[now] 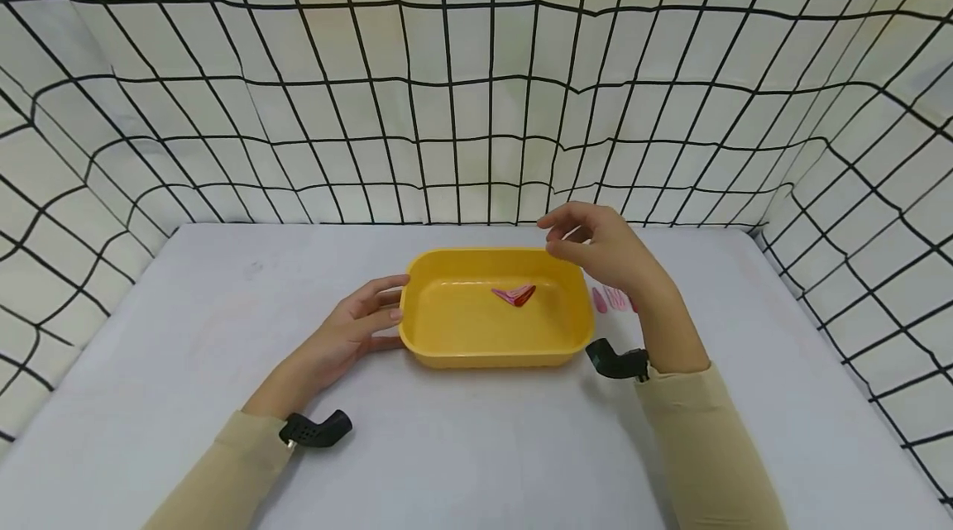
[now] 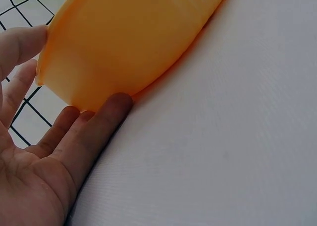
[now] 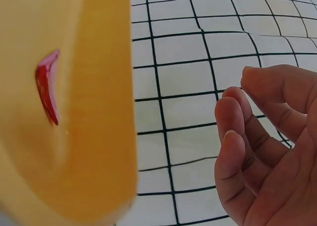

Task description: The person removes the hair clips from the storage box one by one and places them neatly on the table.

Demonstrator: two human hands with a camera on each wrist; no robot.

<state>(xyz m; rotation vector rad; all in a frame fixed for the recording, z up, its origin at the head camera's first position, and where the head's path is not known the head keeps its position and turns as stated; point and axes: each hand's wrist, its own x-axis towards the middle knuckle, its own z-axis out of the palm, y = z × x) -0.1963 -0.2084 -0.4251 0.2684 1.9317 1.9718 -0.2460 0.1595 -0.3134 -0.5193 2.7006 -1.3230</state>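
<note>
A yellow plastic tray (image 1: 476, 340) with rounded corners sits on the white table. Inside it lies a small V-shaped piece (image 1: 519, 296), pink on one side and dark red on the other; the right wrist view shows the red-and-pink piece (image 3: 48, 87) too. My left hand (image 1: 356, 323) touches the tray's left side. In the left wrist view, the fingers of my left hand (image 2: 54, 146) lie spread against the tray's outer wall (image 2: 124, 42). Over the tray's far right corner, my right hand (image 1: 599, 245) is raised, loosely bent and holding nothing.
Several flat pink and red pieces (image 1: 615, 298) lie on the table (image 1: 476, 447) just right of the tray, partly hidden by the right wrist. Black wire grid (image 1: 476, 112) rises behind the table and along both sides. Both wrists wear small black cameras (image 1: 316, 431).
</note>
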